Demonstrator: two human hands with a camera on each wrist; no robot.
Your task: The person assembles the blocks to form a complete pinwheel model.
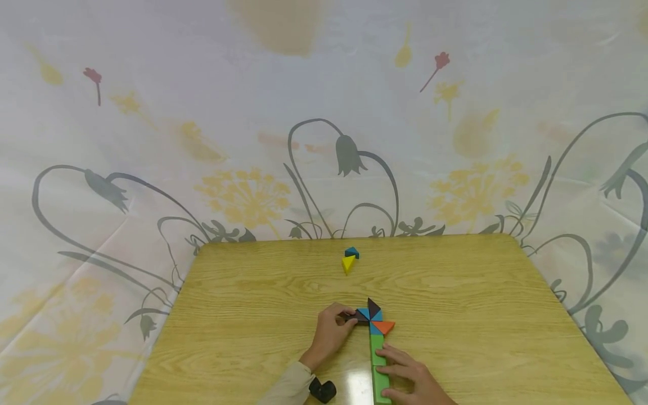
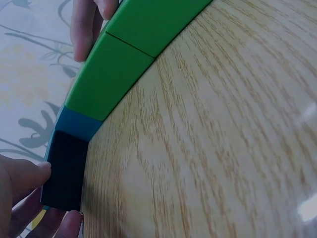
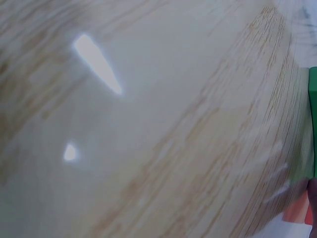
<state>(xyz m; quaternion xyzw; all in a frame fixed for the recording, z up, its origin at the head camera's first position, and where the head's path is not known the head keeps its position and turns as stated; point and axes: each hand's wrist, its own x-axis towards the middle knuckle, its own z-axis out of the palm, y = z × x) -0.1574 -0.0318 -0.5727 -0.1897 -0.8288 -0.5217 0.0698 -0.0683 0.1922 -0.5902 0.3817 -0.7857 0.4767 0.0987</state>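
My left hand pinches a black triangular block between thumb and fingers, at the left side of a pinwheel of triangles. Blue triangles lie around its centre. Another black triangle points away from me, and an orange triangle sticks out to the right. Below the pinwheel, green blocks run end to end toward me like a stem. Along the stem's right side, the fingertips of my right hand rest against the green blocks, fingers spread and loosely extended.
Farther back on the wooden table lie a yellow triangular block and a dark blue block close together. A flower-patterned cloth hangs behind the table's back edge. The left wrist carries a black device.
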